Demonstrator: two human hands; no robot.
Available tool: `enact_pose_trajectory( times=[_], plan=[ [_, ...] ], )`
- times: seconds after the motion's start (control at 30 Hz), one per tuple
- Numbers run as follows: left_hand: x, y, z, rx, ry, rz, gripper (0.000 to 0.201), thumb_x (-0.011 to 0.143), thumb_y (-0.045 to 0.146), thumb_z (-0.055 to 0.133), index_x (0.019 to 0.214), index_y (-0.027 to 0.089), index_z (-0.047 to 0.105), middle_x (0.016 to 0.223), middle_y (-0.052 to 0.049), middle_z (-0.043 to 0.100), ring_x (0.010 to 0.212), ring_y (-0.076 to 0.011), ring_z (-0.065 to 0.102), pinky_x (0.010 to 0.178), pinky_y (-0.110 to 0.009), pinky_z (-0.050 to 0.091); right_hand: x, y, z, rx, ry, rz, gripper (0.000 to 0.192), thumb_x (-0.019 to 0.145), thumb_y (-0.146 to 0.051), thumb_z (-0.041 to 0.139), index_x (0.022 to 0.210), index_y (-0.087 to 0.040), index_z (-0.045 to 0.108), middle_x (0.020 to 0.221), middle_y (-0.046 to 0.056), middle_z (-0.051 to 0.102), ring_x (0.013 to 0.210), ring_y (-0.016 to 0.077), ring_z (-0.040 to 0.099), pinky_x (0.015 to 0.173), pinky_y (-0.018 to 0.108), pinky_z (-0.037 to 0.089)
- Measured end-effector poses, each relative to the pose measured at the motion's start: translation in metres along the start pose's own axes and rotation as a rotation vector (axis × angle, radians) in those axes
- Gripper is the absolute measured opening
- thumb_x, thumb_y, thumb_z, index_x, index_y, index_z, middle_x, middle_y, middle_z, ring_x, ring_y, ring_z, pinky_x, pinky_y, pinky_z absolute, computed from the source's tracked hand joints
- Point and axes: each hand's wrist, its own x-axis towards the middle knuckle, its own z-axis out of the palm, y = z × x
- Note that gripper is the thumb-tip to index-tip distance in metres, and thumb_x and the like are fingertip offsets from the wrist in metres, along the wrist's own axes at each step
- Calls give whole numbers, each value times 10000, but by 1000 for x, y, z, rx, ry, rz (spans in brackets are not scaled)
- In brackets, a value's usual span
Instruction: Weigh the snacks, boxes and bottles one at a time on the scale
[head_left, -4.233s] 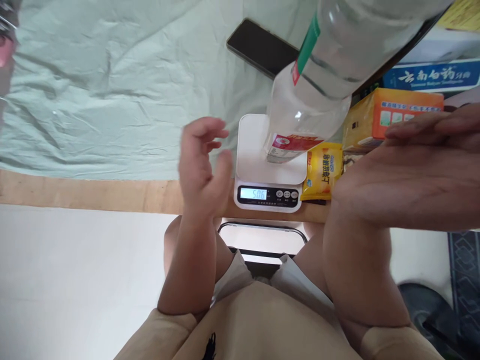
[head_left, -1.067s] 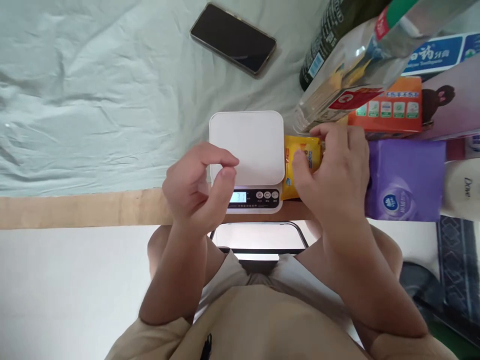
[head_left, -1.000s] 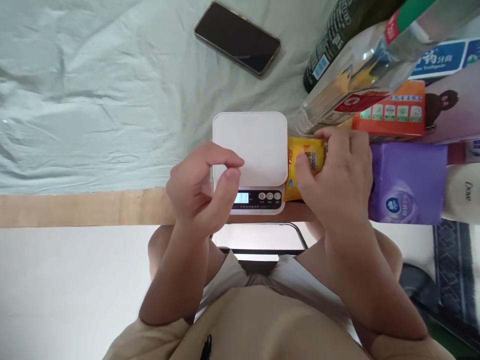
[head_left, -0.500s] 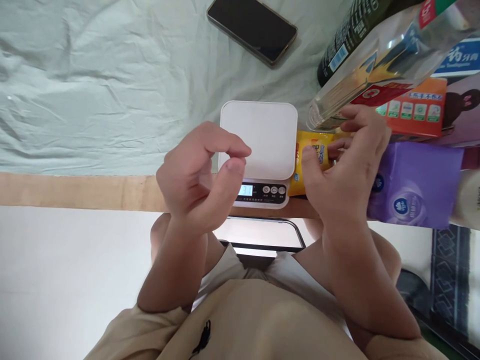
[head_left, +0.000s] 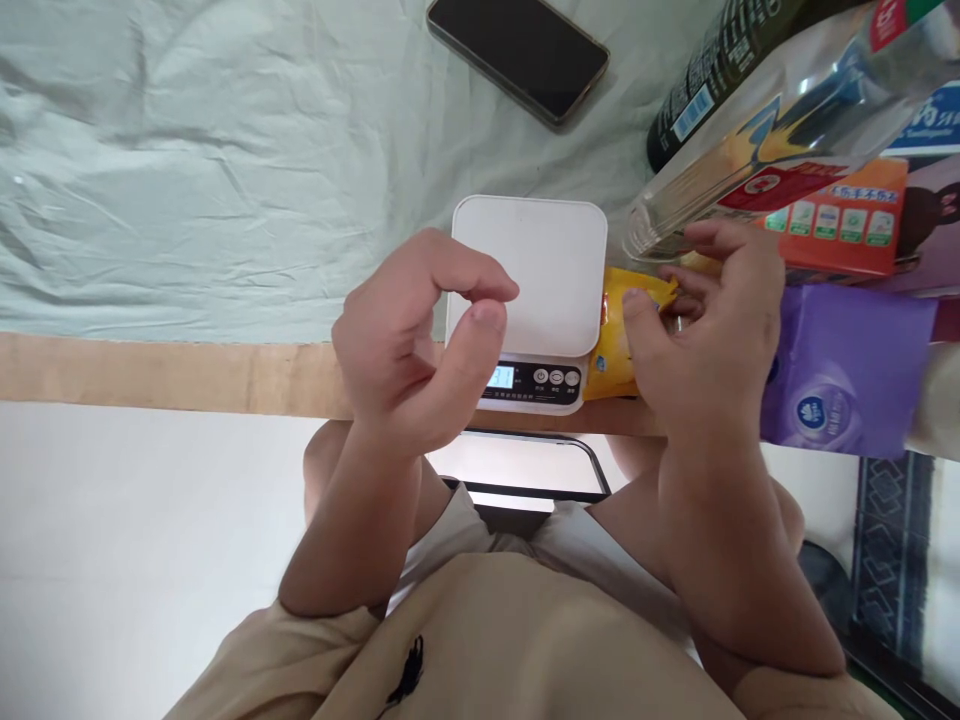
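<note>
Yellow packet (head_left: pixel 615 342) is being pinched at its right edge by the right hand (head_left: pixel 726 335): thumb is being laid over the top, fingertips are being curled round the far right corner. Packet is lying just left of the palm, close beside the scale (head_left: pixel 534 262). Left hand (head_left: pixel 411 345) is being held curled over the scale's near-left corner, thumb and forefinger tips being kept close together; whether they are touching can't be told. Part of the scale's lit display is being covered by that hand, reading not legible.

Diff vs half a second ago: packet's right end is now being tipped up by the fingers; it was lying flatter, with more of the label showing. Vs four seconds ago: clear bottle (head_left: pixel 780 135) was being carried by the scale; it is now being kept off it, just beyond the right hand's fingers. Purple pack (head_left: pixel 851 370) is sitting just right of the right hand, orange box (head_left: pixel 840 232) beyond it. Phone (head_left: pixel 521 52) is lying well ahead of both hands on the cloth (head_left: pixel 225 200).
</note>
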Motion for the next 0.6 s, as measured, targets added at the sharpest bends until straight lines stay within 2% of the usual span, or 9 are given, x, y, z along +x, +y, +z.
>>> enact_pose_trajectory(
  times=[0.1,0.2,0.43,0.5,0.6],
  plan=[
    [0,-2,-2,-7,-1,6,192,1057,342,622,960,229,743,828,3,726,724,-125,694,623,-317,500,-1,-1,1,27,48,-69,488,865,-211,644,1329,-304,528,1383,105,536,1184,260,691,1051,491,618],
    [0,-4,-3,15,-3,12,204,1058,350,611,951,228,734,822,6,718,711,-116,679,608,-323,481,-1,-3,0,46,63,-125,449,907,-200,595,1334,-315,518,1351,104,543,1107,225,699,1007,447,641],
    [1,-10,-5,-33,-53,-2,209,1054,421,636,983,250,733,851,26,716,739,-120,677,724,-363,503,1,-6,0,6,127,-44,440,838,-198,616,1268,-264,547,1334,119,574,1099,224,666,859,409,634],
    [2,-9,-6,-24,-75,39,205,1054,424,629,998,257,734,847,26,713,732,-120,671,700,-361,495,3,-6,0,-56,119,-37,442,825,-214,619,1263,-237,570,1333,132,592,1150,250,658,902,435,621],
    [2,-2,-5,21,-51,-34,197,1051,418,623,966,278,732,836,20,711,732,-133,676,695,-374,512,5,-9,-1,-237,-6,-43,386,832,-259,628,1216,-211,638,1260,135,665,1211,299,636,1089,547,536]
  ],
)
